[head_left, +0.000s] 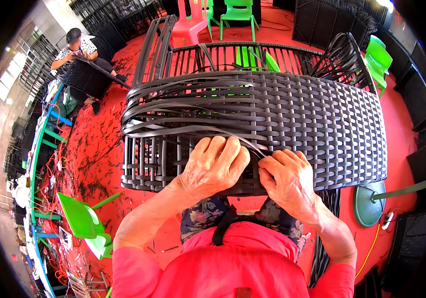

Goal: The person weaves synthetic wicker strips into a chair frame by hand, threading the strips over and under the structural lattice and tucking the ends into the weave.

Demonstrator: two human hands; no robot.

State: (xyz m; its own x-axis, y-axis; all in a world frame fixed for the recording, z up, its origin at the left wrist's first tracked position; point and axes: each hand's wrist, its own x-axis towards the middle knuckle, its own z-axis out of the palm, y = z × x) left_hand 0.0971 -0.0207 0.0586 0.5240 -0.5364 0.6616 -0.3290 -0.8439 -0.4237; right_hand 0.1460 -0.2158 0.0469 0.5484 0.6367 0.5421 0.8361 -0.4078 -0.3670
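Note:
In front of me stands a furniture frame with a black wicker panel, tightly woven on its right part. On its left part, long flat black strips run loose and bunched across bare uprights. My left hand is closed at the near edge of the weave, with a black strip passing over its knuckles; its fingertips are hidden. Close beside it, my right hand pinches the end of that strip, thumb against fingers, where the weave begins.
Behind the panel, more loose strips hang from the frame. Red and green plastic chairs stand beyond, with a green chair at left. At far left a person handles a dark woven piece. A round green base stands at right.

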